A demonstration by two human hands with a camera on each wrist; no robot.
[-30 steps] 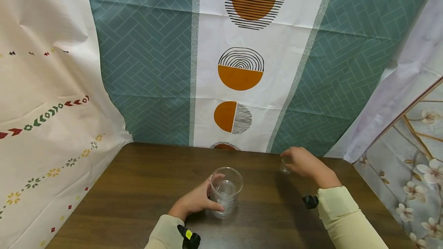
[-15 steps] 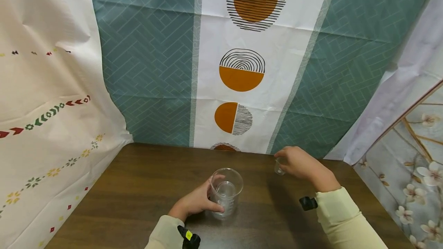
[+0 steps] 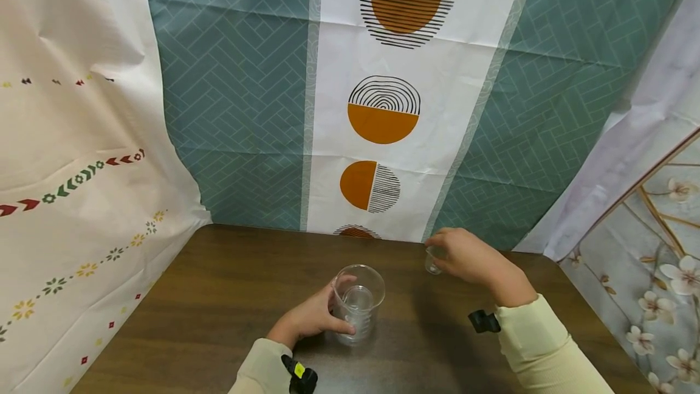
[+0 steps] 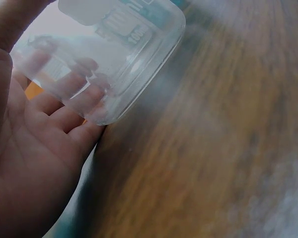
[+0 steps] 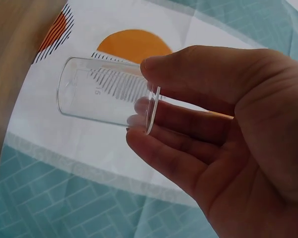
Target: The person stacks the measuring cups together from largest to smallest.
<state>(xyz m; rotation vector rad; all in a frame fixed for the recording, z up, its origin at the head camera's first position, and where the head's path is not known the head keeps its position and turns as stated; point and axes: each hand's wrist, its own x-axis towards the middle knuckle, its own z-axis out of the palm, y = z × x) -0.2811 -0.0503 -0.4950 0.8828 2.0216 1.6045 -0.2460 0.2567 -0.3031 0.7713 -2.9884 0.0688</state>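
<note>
My left hand grips a large clear beaker standing upright on the table, thumb on the near side and fingers round the back. A smaller clear vessel rim shows inside it. In the left wrist view, printed markings show on the large beaker's wall. To the right and farther back, my right hand pinches a small clear beaker near its rim. The right wrist view shows thumb and fingertips at that rim, the small beaker with nothing visible inside, and its base close over the table.
A dark brown wooden table lies under both hands. Behind it hangs a green and white cloth with orange circles. Patterned cloths hang at the left and at the right.
My right hand has moved left along the back of the table, carrying the small beaker closer to the large one. My left hand and the large beaker have stayed in place.
</note>
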